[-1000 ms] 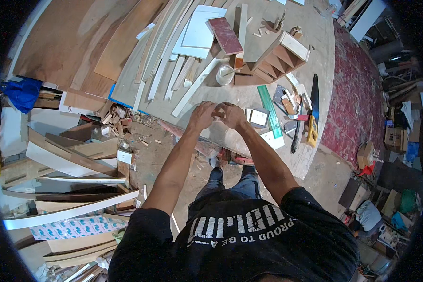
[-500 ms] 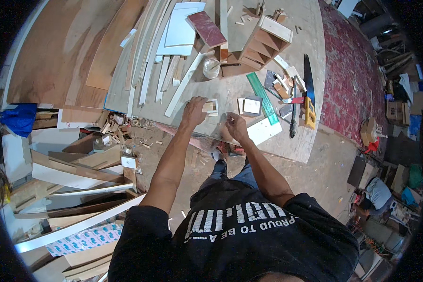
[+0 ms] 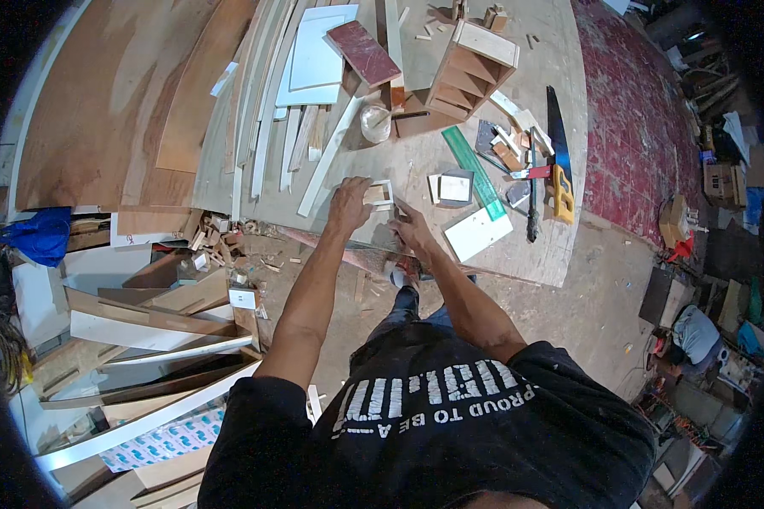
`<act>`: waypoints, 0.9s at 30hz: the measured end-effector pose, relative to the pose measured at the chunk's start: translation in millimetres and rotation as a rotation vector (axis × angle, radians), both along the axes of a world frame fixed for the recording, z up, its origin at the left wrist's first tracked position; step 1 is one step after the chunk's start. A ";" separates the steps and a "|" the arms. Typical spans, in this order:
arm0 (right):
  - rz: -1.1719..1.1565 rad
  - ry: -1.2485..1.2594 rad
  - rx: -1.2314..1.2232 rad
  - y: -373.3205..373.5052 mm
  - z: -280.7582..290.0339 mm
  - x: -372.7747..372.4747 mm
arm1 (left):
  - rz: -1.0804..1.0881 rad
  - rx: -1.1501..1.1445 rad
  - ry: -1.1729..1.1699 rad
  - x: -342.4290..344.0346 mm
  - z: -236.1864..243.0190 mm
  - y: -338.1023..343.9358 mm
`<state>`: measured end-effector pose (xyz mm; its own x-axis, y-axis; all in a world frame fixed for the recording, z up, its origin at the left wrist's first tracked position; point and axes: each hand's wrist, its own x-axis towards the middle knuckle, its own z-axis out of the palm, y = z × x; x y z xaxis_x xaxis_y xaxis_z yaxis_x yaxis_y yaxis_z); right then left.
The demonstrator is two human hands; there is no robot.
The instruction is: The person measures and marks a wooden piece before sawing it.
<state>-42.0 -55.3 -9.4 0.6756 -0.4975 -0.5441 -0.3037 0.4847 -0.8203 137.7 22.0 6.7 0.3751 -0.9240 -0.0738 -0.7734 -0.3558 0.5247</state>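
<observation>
On cluttered workshop surface (image 3: pixel 416 170), red rug (image 3: pixel 637 110) beside.
One small wood frame (image 3: pixel 380 193) gripped by left hand (image 3: pixel 351 204); right hand (image 3: pixel 412 229) closed w/ fingers at frame edge; one handsaw (image 3: pixel 558 161), one green ruler (image 3: pixel 475 170) lying near.

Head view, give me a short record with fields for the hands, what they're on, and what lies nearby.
left hand: on a small white-edged wooden frame on the workbench
right hand: beside the frame, near the bench edge; grip unclear
right of the hands: white panel, green ruler, handsaw with yellow handle
further back: wooden shelf unit
</observation>
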 end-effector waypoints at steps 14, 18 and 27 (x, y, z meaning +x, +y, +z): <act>0.711 0.263 -1.308 -49.8 32.6 52.6 | 0.034 -0.014 -0.031 -4.9 9.9 0.1; 0.750 0.209 -1.306 -55.0 32.8 58.9 | 0.048 0.002 0.027 0.5 2.6 -1.2; 0.829 0.244 -1.353 -54.3 29.6 64.8 | 0.490 -0.203 0.470 3.8 -17.9 48.1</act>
